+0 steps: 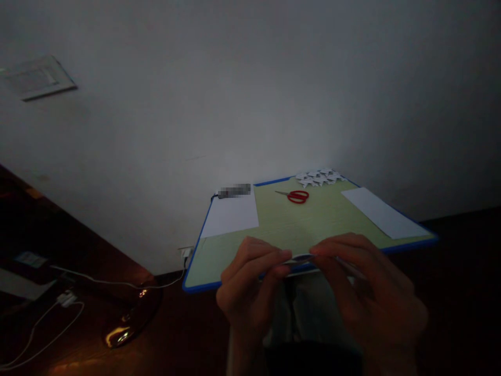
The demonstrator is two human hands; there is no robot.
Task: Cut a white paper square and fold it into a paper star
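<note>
Near the front edge of the small table, my left hand (250,284) and my right hand (370,284) hold a thin folded piece of white paper (300,258) between them. The thumb and fingers of each hand pinch one end of it, and its middle shows in the gap between the fingertips. Much of the paper is hidden by the fingers. Beyond the hands, a pair of scissors (298,197) with red handles lies on the tabletop, its blades pointing left.
The pale green table (313,222) has a blue edge and stands by the wall. Folded white paper shapes (319,178) lie at its back right. White sheets lie at left (233,216) and right (379,211). A white cable (129,284) runs to a wall socket, lower left.
</note>
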